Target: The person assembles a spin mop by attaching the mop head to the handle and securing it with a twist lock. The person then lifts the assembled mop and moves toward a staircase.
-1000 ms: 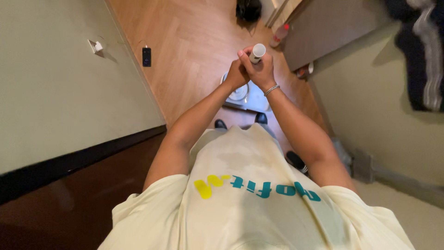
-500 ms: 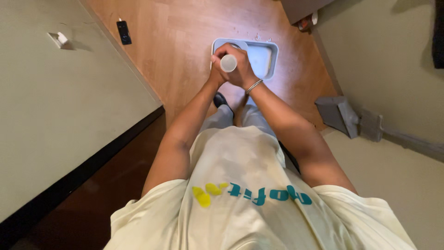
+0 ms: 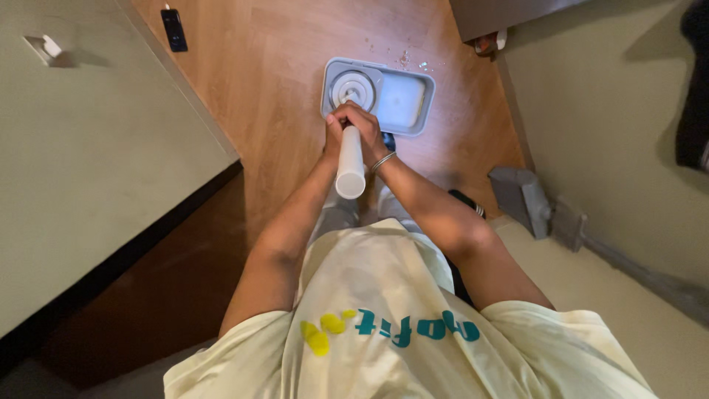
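While the person looks straight down over a pale yellow T-shirt (image 3: pixel 413 325) with teal and yellow lettering on the chest, both bare forearms reach forward and meet over the wooden plank floor (image 3: pixel 281 81). The left hand (image 3: pixel 334 139) and the right hand (image 3: pixel 367 133) are wrapped tightly around a white cylindrical mop handle (image 3: pixel 350 164), fingers fully curled with no gap showing, the left against the handle's left side and the right over its top and right side. A thin silver bangle (image 3: pixel 382 161) circles the right wrist. The handle's near end points up toward the camera, and its far end runs down between the hands into a grey rectangular mop bucket (image 3: pixel 413 118) standing on the floor just beyond them. The bucket has two compartments: a round spinner basket (image 3: pixel 353 85) on the left, where the handle goes in, and a plain pale basin on the right. A few small wet specks lie on the floor by the bucket's far edge. A small black rectangular device (image 3: pixel 174 29) lies on the floor near the far left, beside the pale green wall (image 3: pixel 96 148). A grey dustpan (image 3: pixel 523 198) leans at the foot of the right wall (image 3: pixel 605 140).
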Motion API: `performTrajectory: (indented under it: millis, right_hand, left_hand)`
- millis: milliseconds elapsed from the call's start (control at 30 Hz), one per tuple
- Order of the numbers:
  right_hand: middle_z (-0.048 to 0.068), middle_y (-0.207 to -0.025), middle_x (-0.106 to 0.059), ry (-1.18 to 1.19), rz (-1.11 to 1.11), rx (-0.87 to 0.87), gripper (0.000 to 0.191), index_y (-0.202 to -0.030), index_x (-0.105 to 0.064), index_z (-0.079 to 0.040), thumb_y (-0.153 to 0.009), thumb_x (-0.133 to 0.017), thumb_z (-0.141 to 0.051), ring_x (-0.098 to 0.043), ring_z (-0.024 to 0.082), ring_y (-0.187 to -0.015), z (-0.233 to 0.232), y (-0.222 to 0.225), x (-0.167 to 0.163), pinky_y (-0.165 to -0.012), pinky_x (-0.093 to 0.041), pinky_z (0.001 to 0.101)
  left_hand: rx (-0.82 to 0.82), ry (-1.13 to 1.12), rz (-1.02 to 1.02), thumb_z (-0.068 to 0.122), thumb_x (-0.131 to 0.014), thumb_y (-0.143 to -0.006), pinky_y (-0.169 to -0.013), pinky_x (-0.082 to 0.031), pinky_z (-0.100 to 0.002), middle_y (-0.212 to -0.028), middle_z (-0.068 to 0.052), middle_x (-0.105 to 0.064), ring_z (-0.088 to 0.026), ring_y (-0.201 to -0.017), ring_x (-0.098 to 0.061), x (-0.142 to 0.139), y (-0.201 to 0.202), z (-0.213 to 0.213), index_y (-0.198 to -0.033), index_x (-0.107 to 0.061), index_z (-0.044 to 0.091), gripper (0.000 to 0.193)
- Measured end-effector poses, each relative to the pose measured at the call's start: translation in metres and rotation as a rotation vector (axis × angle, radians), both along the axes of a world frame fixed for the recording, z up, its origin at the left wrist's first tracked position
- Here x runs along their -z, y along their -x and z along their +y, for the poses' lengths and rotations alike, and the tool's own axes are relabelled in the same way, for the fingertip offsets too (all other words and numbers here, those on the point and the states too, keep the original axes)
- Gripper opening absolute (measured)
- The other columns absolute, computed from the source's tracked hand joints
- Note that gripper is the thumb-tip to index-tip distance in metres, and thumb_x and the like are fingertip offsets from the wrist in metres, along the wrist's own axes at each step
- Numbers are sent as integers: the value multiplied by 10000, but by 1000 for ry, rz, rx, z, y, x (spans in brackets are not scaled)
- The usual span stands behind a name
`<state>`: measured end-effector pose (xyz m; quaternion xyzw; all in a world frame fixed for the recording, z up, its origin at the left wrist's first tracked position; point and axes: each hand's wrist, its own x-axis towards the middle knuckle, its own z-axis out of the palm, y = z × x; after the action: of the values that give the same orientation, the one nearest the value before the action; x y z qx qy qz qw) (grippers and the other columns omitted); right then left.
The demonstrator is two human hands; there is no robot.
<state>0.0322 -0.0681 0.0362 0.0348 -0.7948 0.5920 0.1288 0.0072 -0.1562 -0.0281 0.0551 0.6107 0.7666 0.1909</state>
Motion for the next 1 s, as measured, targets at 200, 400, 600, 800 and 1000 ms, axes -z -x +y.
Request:
performTrajectory:
  millis: [200,400,600,800,1000]
  right_hand:
    - [96,-832,-622,13,-43,-95,149,-865,-609,-23,-907,-752,-6,-630,247,-775,8,-10,11,-770,-521,351]
    - [81,-837,-635,-16,29,-162,190,-826,-606,-47,-880,-788,-31,-639,268,-851,10,-16,31,-870,-498,371]
    - [43,-776,-641,-32,19,-164,288,-758,-601,-87,-820,-881,-117,-657,226,-806,-5,-12,46,-830,-497,361]
    - [69,-790,-617,-14,10,-51,311,-769,-603,-80,-791,-899,-174,-618,267,-812,-17,-9,36,-851,-468,393]
    - [66,-826,-580,8,31,-31,325,-796,-593,-66,-785,-900,-171,-609,277,-850,-16,-13,26,-918,-455,441]
  left_hand:
    - [-100,85,52,318,-515,-1035,-908,-542,-330,-912,-74,-628,-172,-913,-647,25,-16,12,-938,-588,32,310]
    - [-104,284,84,417,-478,-1056,-953,-502,-350,-941,-107,-602,-191,-936,-617,38,-27,7,-975,-564,-2,435]
    - [-250,-84,-201,559,-389,-1080,-1070,-462,-330,-933,-75,-559,-167,-922,-557,52,-27,2,-1005,-575,-12,605]
    - [-409,-120,-244,423,-484,-1059,-891,-503,-355,-995,-139,-625,-217,-901,-591,58,-15,9,-1025,-606,-76,515]
    - [-602,-231,-268,276,-560,-999,-922,-520,-342,-1025,-141,-651,-209,-968,-621,47,-24,9,-989,-621,-63,345]
